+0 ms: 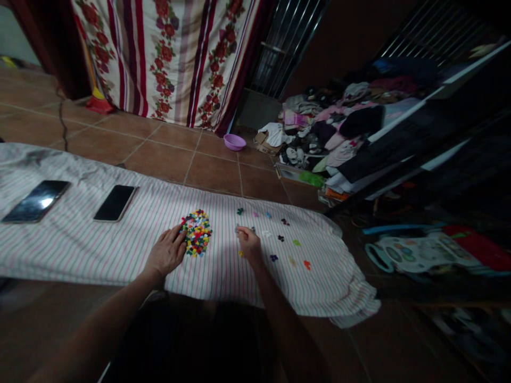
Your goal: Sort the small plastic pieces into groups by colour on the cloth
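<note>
A pile of several small multicoloured pieces (196,232) lies on a pink-and-white striped cloth (99,239) spread on the tiled floor. My left hand (167,251) rests flat on the cloth with fingers spread, its fingertips touching the pile's left edge. My right hand (248,241) is to the right of the pile, fingers pinched together on a small piece I cannot make out. Separate small pieces (279,238) in green, blue, dark, yellow and orange lie scattered on the cloth to the right of that hand.
Two dark phones (115,202) (36,200) lie face up on the cloth's left part. A purple bowl (234,141) sits on the floor beyond. Heaped clothes (335,133) and dark shelves fill the right; a floral curtain (171,58) hangs behind. A toy (415,252) lies at right.
</note>
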A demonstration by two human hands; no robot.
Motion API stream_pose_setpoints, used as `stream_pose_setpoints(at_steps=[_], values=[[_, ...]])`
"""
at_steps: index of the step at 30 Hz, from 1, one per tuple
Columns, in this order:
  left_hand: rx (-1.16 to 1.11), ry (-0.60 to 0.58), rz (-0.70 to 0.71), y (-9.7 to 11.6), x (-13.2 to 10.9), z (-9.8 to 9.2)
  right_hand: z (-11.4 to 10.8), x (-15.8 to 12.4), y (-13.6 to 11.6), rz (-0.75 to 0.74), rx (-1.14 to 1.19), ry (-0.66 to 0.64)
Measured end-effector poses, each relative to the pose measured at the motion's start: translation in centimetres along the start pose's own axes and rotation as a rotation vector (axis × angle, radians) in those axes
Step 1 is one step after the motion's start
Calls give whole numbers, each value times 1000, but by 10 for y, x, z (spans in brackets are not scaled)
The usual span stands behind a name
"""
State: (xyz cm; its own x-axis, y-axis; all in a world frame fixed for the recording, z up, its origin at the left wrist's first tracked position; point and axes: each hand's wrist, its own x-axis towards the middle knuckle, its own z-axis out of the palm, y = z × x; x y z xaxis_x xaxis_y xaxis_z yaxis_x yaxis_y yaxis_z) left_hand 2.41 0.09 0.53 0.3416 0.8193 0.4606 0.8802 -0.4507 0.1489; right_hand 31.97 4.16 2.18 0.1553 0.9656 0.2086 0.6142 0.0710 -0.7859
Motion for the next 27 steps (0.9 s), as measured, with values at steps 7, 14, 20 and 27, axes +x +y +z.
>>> stream_pose_setpoints(at_steps=[7,14,20,27], values=[[-37,-11,-29,0,-1,3,55,-5,-43,-194,-110,-161],[-18,-10,-43,0,-2,6,86,5,-74,-228,-305,-248],[-34,12,-67,0,-3,10,101,15,-96,-211,-469,-297],[-39,18,-68,-1,-4,11,114,23,-106,-194,-557,-311]])
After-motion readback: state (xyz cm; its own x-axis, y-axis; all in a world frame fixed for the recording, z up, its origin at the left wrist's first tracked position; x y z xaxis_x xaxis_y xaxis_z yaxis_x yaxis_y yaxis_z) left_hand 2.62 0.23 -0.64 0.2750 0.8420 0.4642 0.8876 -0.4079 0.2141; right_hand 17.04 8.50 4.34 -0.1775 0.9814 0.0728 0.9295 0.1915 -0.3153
